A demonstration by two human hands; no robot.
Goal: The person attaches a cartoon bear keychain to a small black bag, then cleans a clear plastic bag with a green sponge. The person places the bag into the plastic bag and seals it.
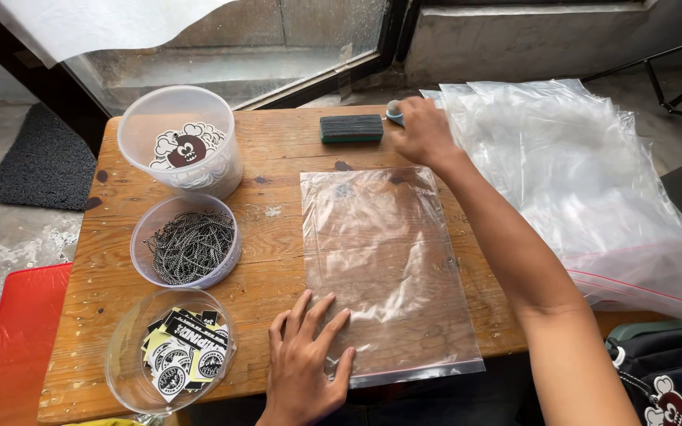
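We press our left hand [303, 364] flat, fingers spread wide, on the near left corner of a clear rectangular zip-top plastic bag [384, 268] lying on the worn wooden table [278, 150]; the fingertips rest on the film and the palm lies on bare wood just beside its edge. Our right hand [420, 132] reaches to the far edge of the table, fingers curled closed around a small round teal object [395, 113], just beside a dark green rectangular block [351, 128]. The bag's near edge runs close to the table's front edge. To its right, a stack of clear plastic bags [586, 189] overhangs the table. To its left, bare wood separates it from three round clear plastic tubs [185, 252].
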